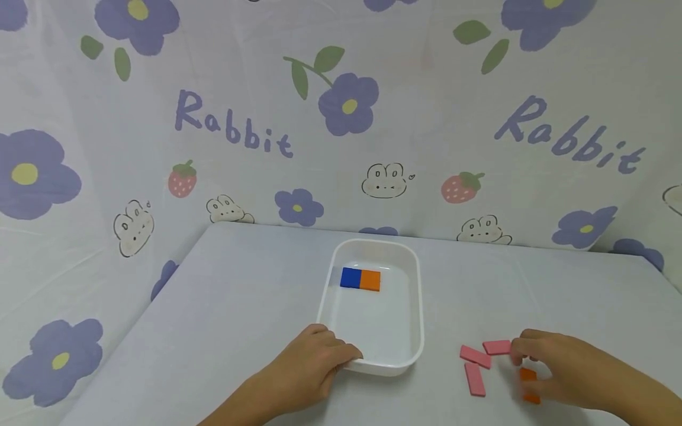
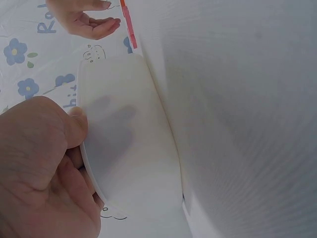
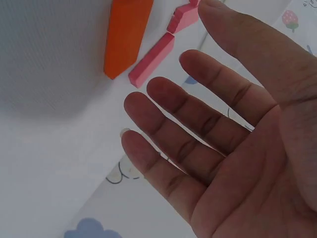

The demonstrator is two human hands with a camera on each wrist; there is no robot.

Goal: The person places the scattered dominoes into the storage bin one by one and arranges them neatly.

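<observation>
- Over a white tabletop [image 1: 256, 284], working with two bare hands.
- Close by at the lower right, hovering with the right hand [image 1: 567, 367] about a loose orange tile [image 1: 528, 374]; in the right wrist view, holding the four fingers slightly spread and gently bent, palm showing.
- Covering part of that loose orange tile with the thumb in the head view, yet leaving it apart from the visible fingertips in the right wrist view.
- To the left, gripping the near left corner of a white tray [image 1: 418, 313] with the left hand [image 1: 318, 362], pinching the rim between thumb and curled fingers.
- Between tray and right hand, seeing three pink tiles lying flat: a lowest pink tile [image 1: 475, 380], a slanted middle pink tile [image 1: 475, 357] just beyond it, and an upper pink tile [image 1: 496, 347] reaching to the right hand's fingers; not being able to tell about contact there.
- Farther off, inside the tray, finding a blue tile [image 1: 350, 278] and a second orange tile [image 1: 370, 280] lying side by side and touching, toward the far left.
- Beyond the table, facing a hanging white cloth [image 1: 426, 83] bearing purple flowers [image 1: 348, 121], strawberries [image 1: 182, 183], outlined rabbits [image 1: 383, 188] and "Rabbit" lettering [image 1: 187, 112].
</observation>
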